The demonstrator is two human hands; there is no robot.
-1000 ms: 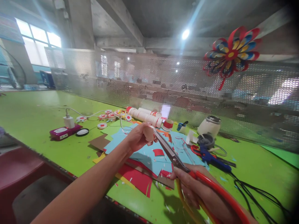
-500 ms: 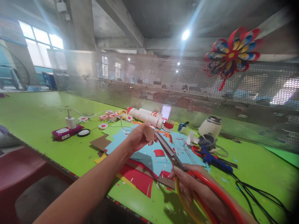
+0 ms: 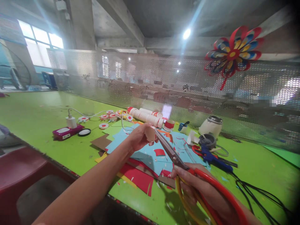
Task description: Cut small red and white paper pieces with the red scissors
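A small round disc [image 3: 150,134], pale on the side facing me, is pinched in my left hand [image 3: 140,136] above the papers. My right hand [image 3: 191,181] is closed around the handles of large scissors [image 3: 172,153], one handle red and one yellow. The blades point up and left, lie nearly together, and their tips meet the disc's right edge. Whether they bite into it I cannot tell. Beneath both hands are sheets of light blue paper [image 3: 140,161] and red paper [image 3: 138,179], strewn with small cut scraps.
White rolls [image 3: 146,117] and red-and-white discs [image 3: 103,126] lie behind the papers. A purple power strip [image 3: 64,132] sits left. To the right are a blue glue gun [image 3: 217,161], its black cord, and a cream jar [image 3: 211,126]. A perforated screen [image 3: 140,78] borders the table.
The scissor blades have drawn slightly closer together. My left hand and the disc stay in nearly the same place.
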